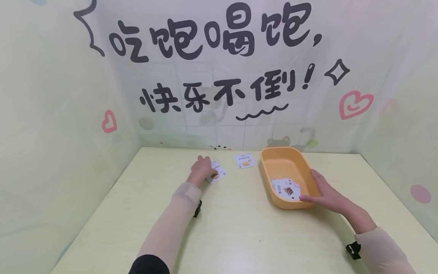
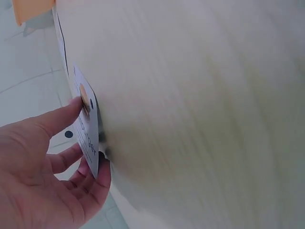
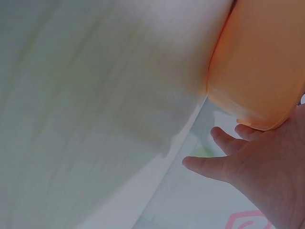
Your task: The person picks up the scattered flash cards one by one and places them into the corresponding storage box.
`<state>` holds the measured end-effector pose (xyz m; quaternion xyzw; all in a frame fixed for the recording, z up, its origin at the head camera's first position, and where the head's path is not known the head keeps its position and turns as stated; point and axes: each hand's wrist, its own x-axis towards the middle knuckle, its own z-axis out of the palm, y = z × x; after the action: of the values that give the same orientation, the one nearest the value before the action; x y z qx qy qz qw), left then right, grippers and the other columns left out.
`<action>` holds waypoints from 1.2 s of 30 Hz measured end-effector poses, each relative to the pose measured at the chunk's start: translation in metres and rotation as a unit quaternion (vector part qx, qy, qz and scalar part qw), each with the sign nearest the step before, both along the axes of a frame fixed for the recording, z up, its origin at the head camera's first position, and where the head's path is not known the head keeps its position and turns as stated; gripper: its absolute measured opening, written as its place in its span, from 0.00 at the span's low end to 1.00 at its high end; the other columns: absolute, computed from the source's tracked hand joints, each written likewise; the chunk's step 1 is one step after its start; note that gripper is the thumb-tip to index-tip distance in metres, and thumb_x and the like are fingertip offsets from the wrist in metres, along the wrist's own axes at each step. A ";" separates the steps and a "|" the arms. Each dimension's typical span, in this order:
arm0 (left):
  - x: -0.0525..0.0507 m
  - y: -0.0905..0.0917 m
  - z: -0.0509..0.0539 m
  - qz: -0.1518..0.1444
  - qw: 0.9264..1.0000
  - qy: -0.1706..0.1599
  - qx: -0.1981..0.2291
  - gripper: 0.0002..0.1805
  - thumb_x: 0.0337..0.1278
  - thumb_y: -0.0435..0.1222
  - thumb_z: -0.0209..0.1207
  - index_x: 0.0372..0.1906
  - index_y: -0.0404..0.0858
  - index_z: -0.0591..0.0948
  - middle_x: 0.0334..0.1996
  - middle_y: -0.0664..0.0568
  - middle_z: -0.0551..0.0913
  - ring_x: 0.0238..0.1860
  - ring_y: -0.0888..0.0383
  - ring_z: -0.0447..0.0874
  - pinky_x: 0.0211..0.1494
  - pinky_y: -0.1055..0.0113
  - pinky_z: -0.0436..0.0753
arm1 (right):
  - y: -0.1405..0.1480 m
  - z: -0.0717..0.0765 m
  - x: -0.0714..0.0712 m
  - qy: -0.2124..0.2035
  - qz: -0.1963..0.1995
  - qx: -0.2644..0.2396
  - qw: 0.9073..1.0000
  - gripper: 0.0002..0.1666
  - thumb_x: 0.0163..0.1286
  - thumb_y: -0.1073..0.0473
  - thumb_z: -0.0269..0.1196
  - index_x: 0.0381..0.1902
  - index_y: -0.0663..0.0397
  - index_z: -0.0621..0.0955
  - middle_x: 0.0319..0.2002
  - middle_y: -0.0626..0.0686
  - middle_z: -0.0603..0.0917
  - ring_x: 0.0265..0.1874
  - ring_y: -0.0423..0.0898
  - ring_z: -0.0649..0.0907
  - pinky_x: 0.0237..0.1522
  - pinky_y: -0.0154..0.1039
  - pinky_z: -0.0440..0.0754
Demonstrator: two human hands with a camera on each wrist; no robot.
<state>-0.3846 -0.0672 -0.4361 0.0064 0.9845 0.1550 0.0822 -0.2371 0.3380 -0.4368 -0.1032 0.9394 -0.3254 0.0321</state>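
My left hand pinches a white picture card at the back of the table. In the left wrist view this hamburger card lies between the thumb and the fingers, tilted against the tabletop with a shadow beside it. My right hand holds the near right corner of an orange plastic basin, thumb over the rim and fingers along the outer wall. Inside the basin lie several cards, a pork card uppermost. Between the left hand and the basin, a bread card lies flat.
The pale wooden table ends at a printed cloth backdrop close behind the cards and basin. Cloth walls also stand at the left and right sides.
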 end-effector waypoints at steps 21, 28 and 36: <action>-0.005 -0.006 0.011 -0.013 0.963 -0.042 0.266 0.21 0.62 0.25 0.51 0.60 0.31 0.77 0.51 0.37 0.82 0.38 0.55 0.81 0.33 0.73 0.84 | -0.001 0.003 0.002 0.001 -0.001 -0.003 1.000 0.68 0.60 0.44 0.68 0.77 0.70 0.39 0.76 0.75 0.44 0.73 0.76 0.50 0.68 0.78 0.53; 0.001 0.003 0.015 -0.020 0.939 -0.102 0.328 0.22 0.66 0.28 0.52 0.65 0.33 0.75 0.53 0.38 0.81 0.36 0.57 0.82 0.41 0.68 0.88 | -0.002 0.000 0.004 0.003 0.000 -0.002 1.000 0.68 0.60 0.44 0.69 0.77 0.70 0.39 0.76 0.75 0.44 0.72 0.77 0.51 0.68 0.78 0.54; 0.002 0.019 0.020 -0.021 0.859 -0.181 0.479 0.23 0.69 0.26 0.50 0.67 0.32 0.72 0.54 0.35 0.80 0.42 0.53 0.86 0.48 0.65 0.89 | -0.002 0.002 0.003 0.005 0.001 0.004 1.000 0.68 0.60 0.43 0.69 0.77 0.71 0.39 0.76 0.76 0.44 0.73 0.77 0.50 0.68 0.78 0.53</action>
<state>-0.3827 -0.0483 -0.4163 0.0374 0.7563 0.6039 0.2489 -0.2342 0.3355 -0.4343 -0.1052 0.9407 -0.3212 0.0281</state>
